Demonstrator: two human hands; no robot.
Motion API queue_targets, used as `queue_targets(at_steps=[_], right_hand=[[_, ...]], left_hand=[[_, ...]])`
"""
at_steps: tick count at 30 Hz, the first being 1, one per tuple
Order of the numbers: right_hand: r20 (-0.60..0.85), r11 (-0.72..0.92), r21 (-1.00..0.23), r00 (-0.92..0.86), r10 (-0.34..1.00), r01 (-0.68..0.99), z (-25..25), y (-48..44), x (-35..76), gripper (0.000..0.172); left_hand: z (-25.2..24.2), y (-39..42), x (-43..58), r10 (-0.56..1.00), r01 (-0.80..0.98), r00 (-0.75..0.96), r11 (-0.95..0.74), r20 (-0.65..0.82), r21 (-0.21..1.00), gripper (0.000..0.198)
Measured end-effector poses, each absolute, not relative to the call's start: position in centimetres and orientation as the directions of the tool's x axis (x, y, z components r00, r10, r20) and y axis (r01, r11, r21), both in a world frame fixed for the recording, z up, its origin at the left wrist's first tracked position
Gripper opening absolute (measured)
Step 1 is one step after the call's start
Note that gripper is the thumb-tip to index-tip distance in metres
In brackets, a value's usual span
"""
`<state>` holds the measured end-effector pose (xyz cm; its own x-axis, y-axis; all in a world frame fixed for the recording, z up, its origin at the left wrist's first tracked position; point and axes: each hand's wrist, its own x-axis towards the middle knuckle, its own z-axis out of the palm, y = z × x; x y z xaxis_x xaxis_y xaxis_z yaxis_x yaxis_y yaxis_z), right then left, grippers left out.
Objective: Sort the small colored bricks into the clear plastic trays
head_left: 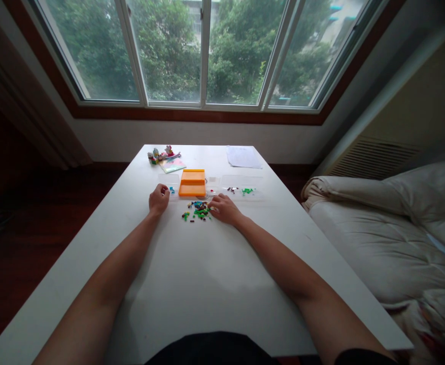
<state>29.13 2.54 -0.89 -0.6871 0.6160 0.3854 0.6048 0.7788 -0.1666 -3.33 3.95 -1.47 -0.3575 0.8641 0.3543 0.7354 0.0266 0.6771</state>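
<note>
A loose pile of small coloured bricks (200, 211), mostly green with dark, blue and yellow ones, lies on the white table. My right hand (224, 208) touches the pile's right edge, its fingers bent together over something too small to make out. At the left, my left hand (159, 198) is closed in a pinch beside a few blue pieces (172, 190); what it holds, if anything, is hidden. Between and beyond the hands sits an orange box (192, 183). Clear trays to its right hold dark pieces (231, 189) and green pieces (247, 191).
Small figures (164, 154) and a coloured card (172, 165) are at the table's far left. White paper sheets (244, 157) lie at the far right. Beyond the white table (207, 284) are a window and, to the right, a pale sofa (382, 228).
</note>
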Motion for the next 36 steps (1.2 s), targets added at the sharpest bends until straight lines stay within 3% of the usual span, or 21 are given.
queue_targets(at_steps=[11,36], right_hand=[[0.365,0.777,-0.183,-0.692,0.623,0.603,-0.2,2.5,29.8,0.018],[0.353,0.751,-0.189,-0.670,0.653,0.633,-0.2,2.5,29.4,0.008]], left_hand=[[-2.1,4.6,-3.9,0.850,0.632,-0.416,0.014,0.324,0.775,0.022],[-1.2,3.7,-2.8,0.874,0.692,-0.326,-0.038,0.360,0.721,0.023]])
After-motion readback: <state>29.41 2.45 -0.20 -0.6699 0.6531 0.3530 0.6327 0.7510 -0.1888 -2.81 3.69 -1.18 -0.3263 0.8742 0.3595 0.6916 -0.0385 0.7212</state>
